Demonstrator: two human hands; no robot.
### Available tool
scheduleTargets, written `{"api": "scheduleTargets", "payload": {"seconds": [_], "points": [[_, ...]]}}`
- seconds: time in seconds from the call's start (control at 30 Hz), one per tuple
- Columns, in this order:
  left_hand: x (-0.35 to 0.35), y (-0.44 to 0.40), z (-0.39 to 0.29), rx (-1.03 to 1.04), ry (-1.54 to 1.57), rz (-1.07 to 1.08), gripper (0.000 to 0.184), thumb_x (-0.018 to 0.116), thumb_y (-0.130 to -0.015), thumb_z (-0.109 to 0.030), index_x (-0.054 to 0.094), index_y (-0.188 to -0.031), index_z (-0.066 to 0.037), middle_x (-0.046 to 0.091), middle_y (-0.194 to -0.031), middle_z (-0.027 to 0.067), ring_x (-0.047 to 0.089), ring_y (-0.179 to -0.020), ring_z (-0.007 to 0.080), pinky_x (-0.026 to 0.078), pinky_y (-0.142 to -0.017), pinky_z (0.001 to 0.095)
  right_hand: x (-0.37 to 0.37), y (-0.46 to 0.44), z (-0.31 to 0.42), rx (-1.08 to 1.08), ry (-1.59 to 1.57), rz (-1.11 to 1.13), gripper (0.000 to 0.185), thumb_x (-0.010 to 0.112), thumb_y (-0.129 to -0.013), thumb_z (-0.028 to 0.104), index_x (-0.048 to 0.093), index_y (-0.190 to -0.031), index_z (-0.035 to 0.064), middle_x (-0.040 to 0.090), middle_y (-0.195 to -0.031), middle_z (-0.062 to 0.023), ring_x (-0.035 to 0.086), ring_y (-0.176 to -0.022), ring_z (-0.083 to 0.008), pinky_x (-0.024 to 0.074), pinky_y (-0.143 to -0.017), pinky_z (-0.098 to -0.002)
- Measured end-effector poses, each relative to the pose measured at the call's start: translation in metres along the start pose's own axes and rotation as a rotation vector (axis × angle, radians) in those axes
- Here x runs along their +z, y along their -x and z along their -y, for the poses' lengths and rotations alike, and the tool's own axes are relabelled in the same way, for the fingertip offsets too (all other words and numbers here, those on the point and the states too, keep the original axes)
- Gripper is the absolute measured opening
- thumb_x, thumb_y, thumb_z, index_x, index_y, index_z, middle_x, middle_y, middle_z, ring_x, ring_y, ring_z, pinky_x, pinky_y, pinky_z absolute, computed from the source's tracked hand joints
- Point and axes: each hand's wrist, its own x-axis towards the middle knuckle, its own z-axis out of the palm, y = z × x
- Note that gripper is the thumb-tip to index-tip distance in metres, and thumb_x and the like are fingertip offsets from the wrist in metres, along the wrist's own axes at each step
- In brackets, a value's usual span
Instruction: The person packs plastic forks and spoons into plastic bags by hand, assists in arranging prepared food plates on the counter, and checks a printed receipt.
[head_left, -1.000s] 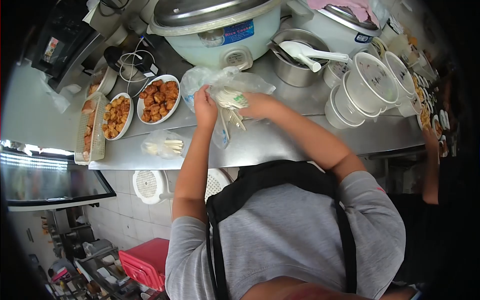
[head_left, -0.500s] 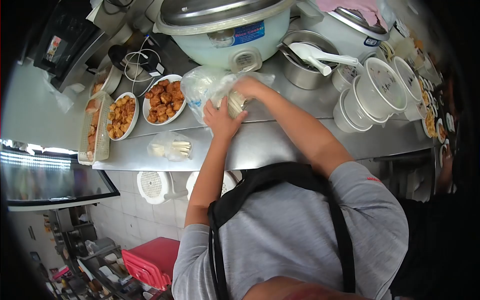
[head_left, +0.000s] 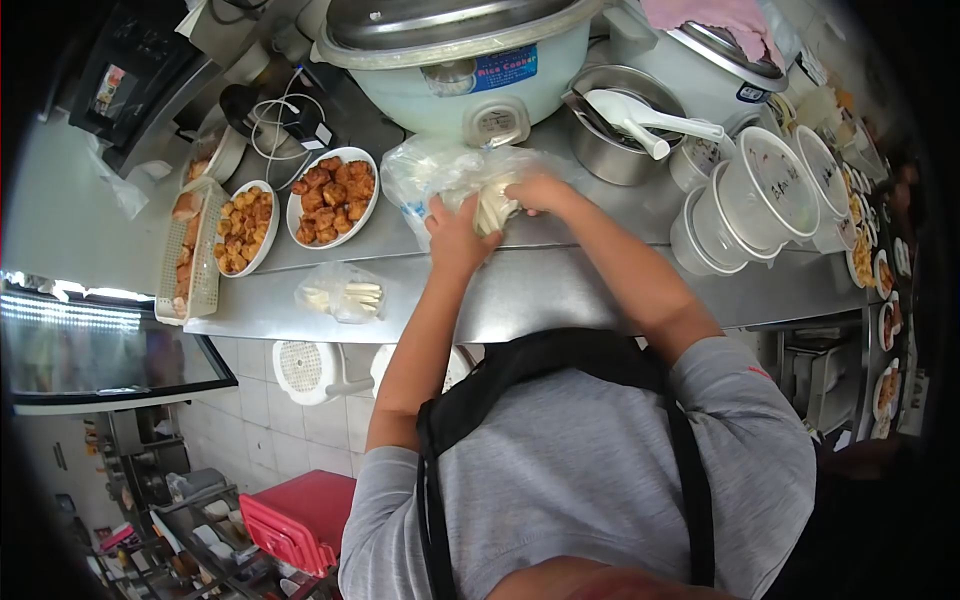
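Observation:
A crumpled clear plastic bag [head_left: 412,178] lies on the metal counter in front of the large rice cooker, with a bundle of pale, flat, stick-like pieces [head_left: 492,212] at its mouth. From the left, my left hand [head_left: 460,238] is closed around the bundle, fingers over the bag and thumb at the near end. My right hand [head_left: 542,192], a little blurred, has its fingers curled on the bag's right side by the bundle. A smaller clear bag [head_left: 340,293] holding similar pale sticks lies to the left, near the counter's front edge.
Behind my hands stands the rice cooker [head_left: 450,75]. A steel pot [head_left: 610,160] with white ladles and stacked white tubs [head_left: 740,205] are at right. Two bowls of fried pieces [head_left: 335,200] [head_left: 245,230] and a basket [head_left: 200,265] sit left.
My right hand has moved right and slightly down, away from the bag's top. More of the pale bundle shows between my hands, and the bag is spread further right.

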Motion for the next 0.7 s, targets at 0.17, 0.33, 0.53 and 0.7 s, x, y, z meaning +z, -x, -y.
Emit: {"api": "scheduleTargets", "payload": {"seconds": [0.17, 0.33, 0.53, 0.7], "points": [[0.005, 0.007, -0.015, 0.003, 0.021, 0.002, 0.061, 0.070, -0.056, -0.027, 0.046, -0.112, -0.021, 0.021, -0.118, 0.0209, 0.034, -0.099, 0.0404, 0.041, -0.078, 0.0403, -0.043, 0.068, -0.011, -0.274, 0.077, -0.225, 0.040, 0.056, -0.065, 0.021, 0.051, -0.101, 0.0044, 0.056, -0.070, -0.0127, 0.054, -0.056, -0.0204, 0.0446, -0.057, -0.0322], [0.014, -0.005, -0.032, -0.097, 0.018, 0.052, 0.064, 0.071, -0.056, -0.029, 0.044, -0.114, -0.021, 0.026, -0.112, 0.0193, 0.038, -0.092, 0.0401, 0.041, -0.076, 0.0423, -0.057, 0.114, -0.016, -0.592, 0.365, -0.485, 0.043, 0.054, -0.065, 0.010, 0.049, -0.107, 0.0073, 0.054, -0.084, -0.0155, 0.054, -0.070, -0.0257, 0.0436, -0.067, -0.0306], [0.011, -0.002, -0.013, 0.083, 0.064, 0.062, 0.056, 0.068, -0.060, -0.030, 0.049, -0.111, -0.018, 0.023, -0.119, 0.0247, 0.040, -0.096, 0.0436, 0.038, -0.082, 0.0412, -0.098, 0.161, -0.043, -0.457, -0.396, -0.015, 0.042, 0.052, -0.070, 0.006, 0.046, -0.112, 0.0071, 0.055, -0.081, -0.0020, 0.052, -0.067, -0.0107, 0.0432, -0.058, -0.0236], [-0.014, 0.018, -0.001, 0.292, 0.254, -0.078, 0.054, 0.064, -0.065, -0.030, 0.047, -0.113, -0.011, 0.035, -0.118, 0.0180, 0.043, -0.099, 0.0285, 0.039, -0.079, 0.0345, -0.107, 0.168, -0.055, -0.489, -0.582, -0.071, 0.040, 0.053, -0.072, 0.006, 0.046, -0.112, 0.0056, 0.052, -0.078, 0.0020, 0.046, -0.062, -0.0037, 0.0395, -0.053, -0.0177]]}}
